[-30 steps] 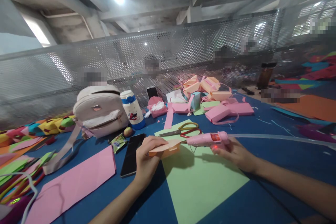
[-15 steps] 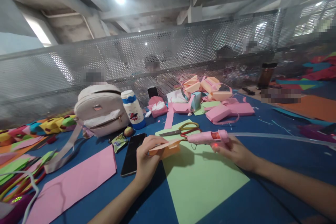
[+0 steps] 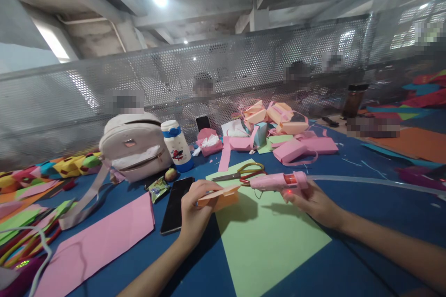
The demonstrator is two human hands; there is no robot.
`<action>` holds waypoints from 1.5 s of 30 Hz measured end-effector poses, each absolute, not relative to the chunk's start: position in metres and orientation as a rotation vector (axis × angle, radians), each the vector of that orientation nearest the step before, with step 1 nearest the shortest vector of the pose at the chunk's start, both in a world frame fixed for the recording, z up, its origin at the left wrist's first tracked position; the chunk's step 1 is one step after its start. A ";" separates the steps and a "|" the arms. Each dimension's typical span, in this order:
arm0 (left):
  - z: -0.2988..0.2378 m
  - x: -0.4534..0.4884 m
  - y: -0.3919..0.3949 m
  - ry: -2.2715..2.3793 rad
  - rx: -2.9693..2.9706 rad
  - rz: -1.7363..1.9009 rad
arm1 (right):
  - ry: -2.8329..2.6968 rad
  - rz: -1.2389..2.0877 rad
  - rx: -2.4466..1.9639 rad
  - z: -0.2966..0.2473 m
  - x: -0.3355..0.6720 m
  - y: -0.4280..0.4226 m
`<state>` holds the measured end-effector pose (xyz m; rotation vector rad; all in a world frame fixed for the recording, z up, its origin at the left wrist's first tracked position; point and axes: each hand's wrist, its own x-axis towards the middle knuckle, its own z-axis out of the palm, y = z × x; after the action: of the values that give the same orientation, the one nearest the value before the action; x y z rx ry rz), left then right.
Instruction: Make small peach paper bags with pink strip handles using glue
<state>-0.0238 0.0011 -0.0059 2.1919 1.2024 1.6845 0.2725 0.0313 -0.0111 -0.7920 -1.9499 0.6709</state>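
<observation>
My left hand grips a folded piece of orange paper between thumb and fingers, above the table. My right hand is wrapped round a pink hot glue gun, with a small red light glowing on it and a long clear glue stick running out of its back to the right. The gun's nozzle points left, close to the paper's right end; whether they touch I cannot tell. Beneath both hands lies a light green sheet. Scissors rest on its far part, behind the nozzle.
A black phone and a pink sheet lie to the left. Behind them stand a pale backpack, a white and blue bottle and a snack packet. Folded paper pieces pile up at the back, before a perforated metal screen.
The glue gun has shifted slightly to the right in my right hand, so its nozzle sits a little farther from the paper. My left hand and the paper stay put.
</observation>
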 end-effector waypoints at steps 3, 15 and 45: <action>-0.007 -0.024 0.002 1.197 2.195 1.687 | -1.966 0.703 -0.785 -0.017 0.274 0.032; -0.003 -0.021 0.000 1.179 2.281 1.674 | -1.987 0.800 -0.742 -0.009 0.266 0.018; 0.013 -0.025 -0.003 1.372 2.638 1.657 | -1.930 0.819 -0.746 -0.006 0.263 0.015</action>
<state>-0.0248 -0.0031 0.0130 2.6378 1.3716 1.6574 0.2628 0.0151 -0.0065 -0.7463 -1.9296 0.8186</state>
